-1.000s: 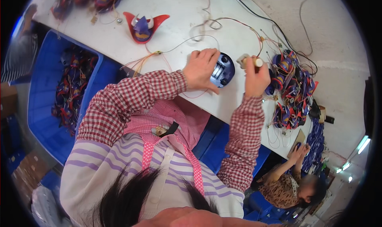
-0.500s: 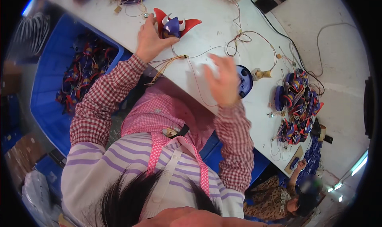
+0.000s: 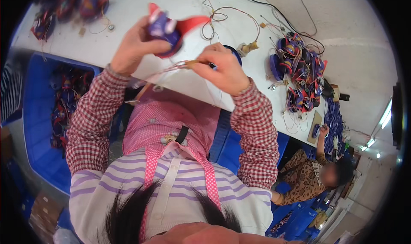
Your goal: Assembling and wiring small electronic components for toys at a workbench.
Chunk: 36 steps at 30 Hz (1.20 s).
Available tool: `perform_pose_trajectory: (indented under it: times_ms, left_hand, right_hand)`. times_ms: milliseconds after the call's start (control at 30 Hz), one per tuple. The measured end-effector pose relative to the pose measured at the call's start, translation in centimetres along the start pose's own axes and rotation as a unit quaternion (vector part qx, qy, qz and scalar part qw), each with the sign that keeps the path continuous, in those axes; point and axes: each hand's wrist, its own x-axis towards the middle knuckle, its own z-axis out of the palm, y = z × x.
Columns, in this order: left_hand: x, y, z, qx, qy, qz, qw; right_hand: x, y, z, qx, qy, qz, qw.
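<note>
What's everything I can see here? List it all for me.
Toy: one, blue and red with white bits, held up in the left hand.
Wires: a thin bunch, orange and pale, pinched in the right hand.
Blue disc: one, on the table behind the right hand.
Toy pile: one heap, blue and red, table's right side.
More toys: a blurred cluster, table's far left.
Table: one, white.
Bin: one, blue, left of the table, parts inside.
Co-worker: one, patterned top, lower right.
Left hand: raised, gripping the toy.
Right hand: fingers closed on the wires.
</note>
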Motion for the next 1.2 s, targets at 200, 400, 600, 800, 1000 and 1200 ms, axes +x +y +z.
perform_pose_trajectory:
  times_ms: [200,400,600,800,1000,1200]
  left_hand:
    - [2.6,-5.7,5.9,0.058,-0.158,-0.018,0.986]
    - [4.0,-11.2,8.5,0.142,-0.122,-0.014,0.982]
    - [4.5,-10.6,10.3,0.438,-0.073,0.069,0.893]
    - [5.1,-10.8,9.0,0.515,0.027,0.288,0.807]
    - [4.3,-4.9,6.8,0.197,-0.139,0.183,0.953]
    - [-0.4,1.7,3.7,-0.141,-0.096,0.073,0.983]
  right_hand:
    - [-5.0,3.9,-2.6,0.213,0.056,0.257,0.941]
    - [-8.3,10.3,-1.2,-0.018,0.209,0.215,0.954]
    - [-10.1,12.3,0.6,-0.124,0.277,0.188,0.934]
    - [-7.5,9.5,0.2,0.044,0.326,0.208,0.921]
    - [-4.2,1.9,-3.0,-0.040,0.305,0.095,0.947]
    - [3.4,-5.0,-1.1,0.088,0.281,-0.011,0.956]
